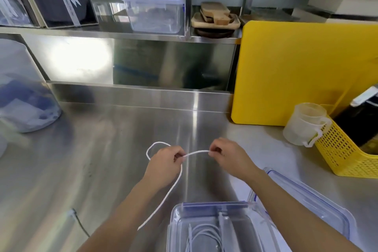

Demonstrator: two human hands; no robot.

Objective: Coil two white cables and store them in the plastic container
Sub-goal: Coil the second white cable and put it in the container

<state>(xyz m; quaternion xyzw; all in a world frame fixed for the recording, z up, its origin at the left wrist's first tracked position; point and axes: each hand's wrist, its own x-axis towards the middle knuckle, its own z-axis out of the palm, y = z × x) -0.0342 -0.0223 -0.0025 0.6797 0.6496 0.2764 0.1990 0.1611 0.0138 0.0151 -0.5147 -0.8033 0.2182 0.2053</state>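
Observation:
A white cable (171, 187) is held above the steel counter by both hands. My left hand (163, 164) pinches it, with a small loop (152, 148) standing out to the left and a long tail hanging down toward me. My right hand (227, 158) grips the cable's other end a short span to the right. Below the hands, at the bottom edge, stands a clear plastic container (173, 229) without its lid. A second white cable (201, 237) lies coiled inside it.
The container's blue-trimmed lid (306, 200) lies to its right. A yellow cutting board (296, 71) leans at the back right, with stacked measuring cups (304, 124) and a yellow basket (347, 149) beside it. A large translucent tub (22, 92) sits left. Shelves behind hold more containers.

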